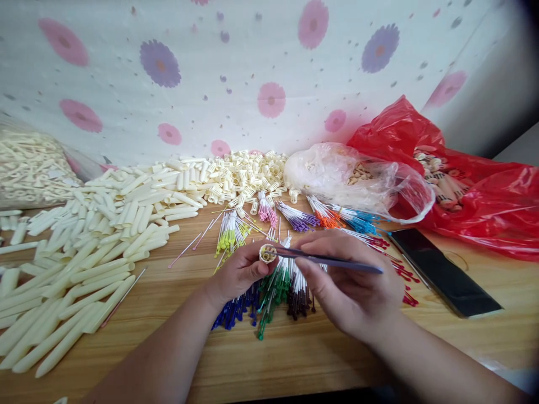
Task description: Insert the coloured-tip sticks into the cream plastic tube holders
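My left hand [242, 272] is closed around a small cream plastic piece [266, 256], round, with its open end towards me. In my right hand [353, 286] is a pair of dark tweezers [332, 261], pinched between thumb and fingers. The tweezers' tips reach the piece's opening; whether they grip something inside I cannot tell. Beneath and between my hands lie bundles of thin refill-like sticks with white shafts and coloured ends: dark blue [236, 306], green [275, 286] and dark brown [300, 294]. A yellow-green bundle [231, 230] lies just beyond my left hand.
Cream tubes [105, 247] cover the table's left side, below a filled clear bag [33, 168]. Slotted cream pieces [252, 174] are heaped at the back. Pink, purple [298, 217], orange, blue and red bundles lie ahead. A clear bag [324, 174], red bag [497, 196] and black phone [446, 272] are right.
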A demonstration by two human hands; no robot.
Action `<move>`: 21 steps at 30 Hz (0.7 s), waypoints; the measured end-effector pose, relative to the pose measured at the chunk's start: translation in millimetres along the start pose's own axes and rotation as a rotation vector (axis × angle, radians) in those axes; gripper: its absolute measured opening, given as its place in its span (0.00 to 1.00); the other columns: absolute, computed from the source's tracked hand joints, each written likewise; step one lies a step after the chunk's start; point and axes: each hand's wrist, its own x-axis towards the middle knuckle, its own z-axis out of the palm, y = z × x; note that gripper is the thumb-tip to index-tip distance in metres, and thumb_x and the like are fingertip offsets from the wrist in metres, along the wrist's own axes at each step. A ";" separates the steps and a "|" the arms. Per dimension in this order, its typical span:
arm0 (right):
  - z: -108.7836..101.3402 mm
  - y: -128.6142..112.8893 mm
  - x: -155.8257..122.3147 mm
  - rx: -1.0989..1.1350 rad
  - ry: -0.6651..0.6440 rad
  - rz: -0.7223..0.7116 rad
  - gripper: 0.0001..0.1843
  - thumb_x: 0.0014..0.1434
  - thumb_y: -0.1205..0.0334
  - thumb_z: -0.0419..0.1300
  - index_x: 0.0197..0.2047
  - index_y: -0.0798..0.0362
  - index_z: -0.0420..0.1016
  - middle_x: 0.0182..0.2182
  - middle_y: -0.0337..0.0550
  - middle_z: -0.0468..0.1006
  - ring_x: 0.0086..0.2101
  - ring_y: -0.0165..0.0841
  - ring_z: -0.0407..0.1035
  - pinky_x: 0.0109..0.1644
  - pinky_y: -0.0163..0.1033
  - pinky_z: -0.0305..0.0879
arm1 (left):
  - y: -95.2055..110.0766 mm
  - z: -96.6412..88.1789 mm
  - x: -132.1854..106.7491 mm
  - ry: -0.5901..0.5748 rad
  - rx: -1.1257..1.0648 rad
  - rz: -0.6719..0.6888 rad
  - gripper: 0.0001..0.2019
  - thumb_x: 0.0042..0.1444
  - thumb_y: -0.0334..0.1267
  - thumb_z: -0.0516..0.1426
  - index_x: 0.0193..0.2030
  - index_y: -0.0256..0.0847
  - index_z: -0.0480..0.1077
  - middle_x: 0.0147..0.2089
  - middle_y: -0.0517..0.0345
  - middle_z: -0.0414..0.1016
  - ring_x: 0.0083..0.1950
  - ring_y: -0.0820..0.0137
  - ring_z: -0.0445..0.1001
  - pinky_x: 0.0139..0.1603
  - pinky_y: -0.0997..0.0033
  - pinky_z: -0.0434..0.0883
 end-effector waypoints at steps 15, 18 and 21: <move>-42.6 56.8 -38.5 -0.811 -1.079 -0.165 0.10 0.62 0.70 0.52 0.33 0.53 0.72 0.35 0.44 0.73 0.34 0.33 0.68 0.34 0.35 0.62 | 2.8 -21.0 2.8 0.579 0.002 0.130 0.09 0.50 0.42 0.62 0.28 0.40 0.71 0.21 0.64 0.64 0.23 0.76 0.60 0.25 0.73 0.59; -38.1 59.2 -32.6 -0.787 -1.105 -0.126 0.10 0.63 0.70 0.51 0.34 0.53 0.72 0.35 0.45 0.73 0.35 0.33 0.67 0.36 0.35 0.62 | 4.9 -25.2 5.0 0.666 -0.066 0.208 0.07 0.49 0.39 0.62 0.27 0.40 0.70 0.19 0.66 0.62 0.23 0.75 0.60 0.27 0.73 0.60; -25.2 66.6 -10.8 -0.738 -0.980 -0.036 0.11 0.63 0.70 0.50 0.38 0.54 0.74 0.36 0.46 0.74 0.37 0.32 0.68 0.40 0.35 0.62 | 3.7 -27.8 5.5 0.659 -0.033 0.220 0.05 0.49 0.38 0.62 0.28 0.40 0.71 0.21 0.64 0.65 0.25 0.75 0.62 0.28 0.73 0.61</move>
